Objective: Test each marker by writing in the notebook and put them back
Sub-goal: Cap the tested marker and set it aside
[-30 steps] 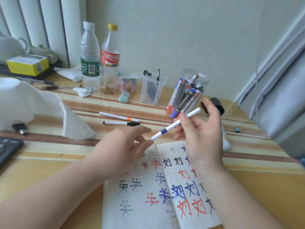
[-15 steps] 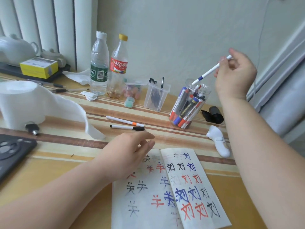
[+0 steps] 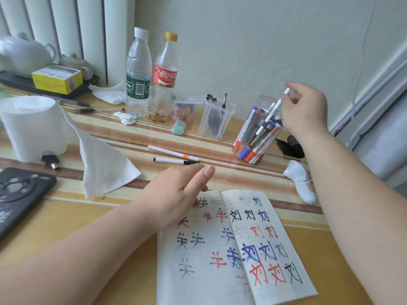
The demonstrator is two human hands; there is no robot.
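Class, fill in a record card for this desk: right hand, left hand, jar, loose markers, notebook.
Right hand: pinches a thin white marker, its lower end inside the jar
Left hand: relaxed, resting on the notebook's top-left corner
Jar: clear, holds many markers
Loose markers: orange-banded marker and black-capped marker on the table
Notebook: open, red, blue, black characters
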